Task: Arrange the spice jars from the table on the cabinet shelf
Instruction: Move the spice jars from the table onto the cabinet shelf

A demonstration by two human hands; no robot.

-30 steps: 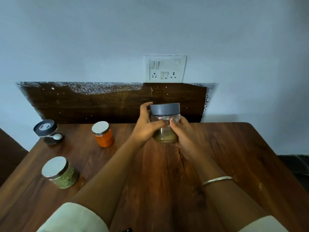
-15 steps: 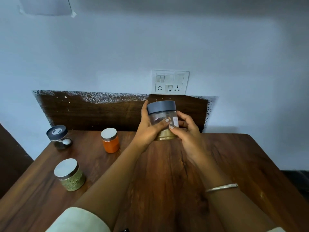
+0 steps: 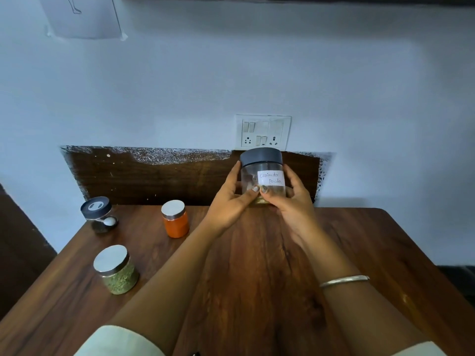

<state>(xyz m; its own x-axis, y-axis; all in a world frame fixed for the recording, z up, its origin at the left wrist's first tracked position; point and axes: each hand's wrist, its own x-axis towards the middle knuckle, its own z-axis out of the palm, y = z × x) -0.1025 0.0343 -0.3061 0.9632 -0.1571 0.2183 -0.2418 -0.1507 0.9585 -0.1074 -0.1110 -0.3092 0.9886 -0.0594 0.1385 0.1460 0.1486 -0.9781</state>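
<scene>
Head view: both hands hold one jar above the bench.

Left hand [image 3: 227, 201] and right hand [image 3: 291, 201] have their grip closed around the coriander jar [image 3: 262, 173], label facing the camera; orange jar [image 3: 176, 219], green jar [image 3: 116, 269] and dark jar [image 3: 99, 214] stand on the bench [image 3: 257, 278].

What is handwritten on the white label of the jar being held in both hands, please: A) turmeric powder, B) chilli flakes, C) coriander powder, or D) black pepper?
C: the white label on the grey-lidded jar, gripped between the left hand and the right hand, reads "Coriander Powder", with the last letters cut off.
</scene>
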